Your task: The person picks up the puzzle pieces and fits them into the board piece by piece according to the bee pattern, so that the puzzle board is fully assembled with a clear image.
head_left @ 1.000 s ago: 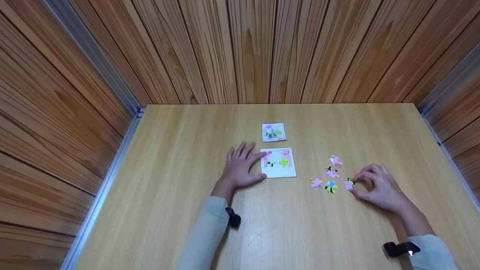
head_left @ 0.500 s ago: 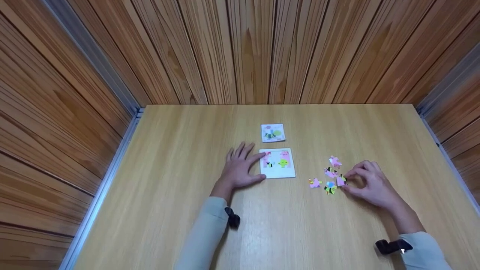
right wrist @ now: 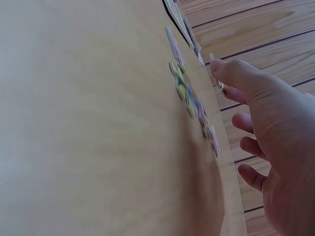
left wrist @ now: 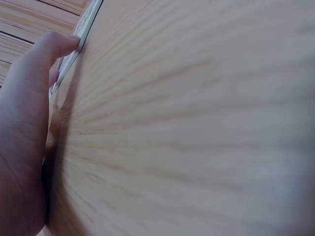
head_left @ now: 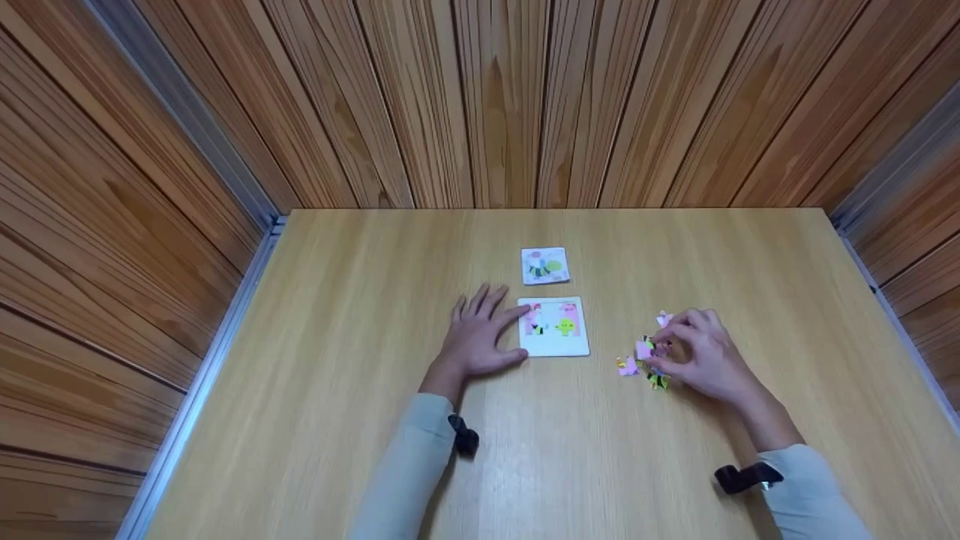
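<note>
My left hand (head_left: 480, 341) lies spread on the table, its thumb and index finger touching the left edge of a white puzzle board (head_left: 555, 347). Two columns of jigsaw pieces with pink, black and green patches sit in the board's upper part. Between thumb and index finger, my right hand (head_left: 709, 356) pinches a pink jigsaw piece (head_left: 644, 350), held above the table in the right wrist view. Beneath and around it lie several loose pieces, among them a pink one (head_left: 628, 366), a green-and-black one (head_left: 658, 381) and another pink one (head_left: 664, 319). The hand partly covers them.
A small picture card (head_left: 545, 266) with a bee-like drawing lies just behind the board. The wooden table (head_left: 360, 300) meets plank walls at the back and sides. Each wrist wears a black camera.
My right hand has moved left with the pinched piece, from the right of the loose pieces to above them. The left hand has stayed on the board's edge.
</note>
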Tool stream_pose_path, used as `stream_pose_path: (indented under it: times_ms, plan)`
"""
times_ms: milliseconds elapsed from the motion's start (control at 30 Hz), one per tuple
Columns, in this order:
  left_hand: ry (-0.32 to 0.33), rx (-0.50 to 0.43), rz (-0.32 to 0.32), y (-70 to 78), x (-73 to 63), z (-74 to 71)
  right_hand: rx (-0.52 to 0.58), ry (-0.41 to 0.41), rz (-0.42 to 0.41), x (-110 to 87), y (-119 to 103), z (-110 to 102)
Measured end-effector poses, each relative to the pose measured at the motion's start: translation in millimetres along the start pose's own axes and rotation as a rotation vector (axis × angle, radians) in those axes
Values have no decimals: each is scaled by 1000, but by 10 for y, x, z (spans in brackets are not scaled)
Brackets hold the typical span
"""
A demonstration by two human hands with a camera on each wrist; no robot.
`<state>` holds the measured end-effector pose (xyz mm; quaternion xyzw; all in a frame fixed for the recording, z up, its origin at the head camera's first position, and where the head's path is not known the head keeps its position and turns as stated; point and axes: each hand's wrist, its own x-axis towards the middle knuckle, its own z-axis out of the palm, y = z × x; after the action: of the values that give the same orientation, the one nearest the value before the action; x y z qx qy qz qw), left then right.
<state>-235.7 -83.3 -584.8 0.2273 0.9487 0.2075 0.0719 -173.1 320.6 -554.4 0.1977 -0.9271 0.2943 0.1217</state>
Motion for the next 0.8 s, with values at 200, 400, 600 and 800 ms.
stream_pose_path:
  times_ms: [200, 400, 600, 800]
  plan:
    - [-11, 4, -11, 4, 0, 10, 34, -38, 16, 134, -130, 109]
    - [-15, 3, -15, -2, -2, 14, 68, -84, 40, 254, -241, 237]
    - [-22, 10, -12, -5, -4, 7, 124, -132, 85, 369, -358, 348]
    - [-23, 10, -11, 3, -6, -2, 148, -157, 111, 481, -460, 458]
